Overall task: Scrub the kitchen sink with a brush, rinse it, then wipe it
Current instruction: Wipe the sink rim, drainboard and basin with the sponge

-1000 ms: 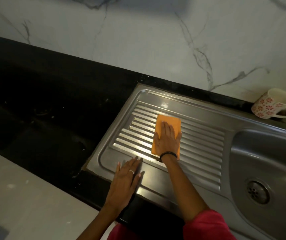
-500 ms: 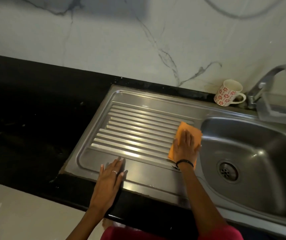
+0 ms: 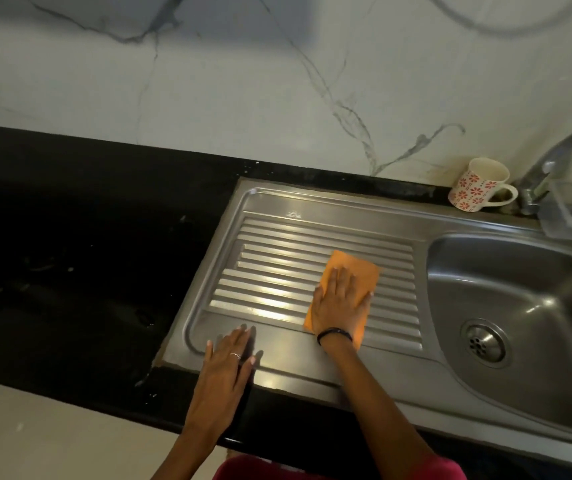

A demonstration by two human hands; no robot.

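Sink drainboard [image 3: 277, 237] carries the orange cloth [image 3: 350, 268] mid-ribs, back leftward from the basin [image 3: 519, 306] edge where it lay half a second ago. Right hand [image 3: 341, 303] presses it flat; left hand [image 3: 225, 368] stays flat on the front rim.

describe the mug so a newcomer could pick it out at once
Start at the steel sink set in the black counter. Along its back edge, against the marble wall, beside the faucet base, stands the mug: the only cream item, patterned with red flowers.
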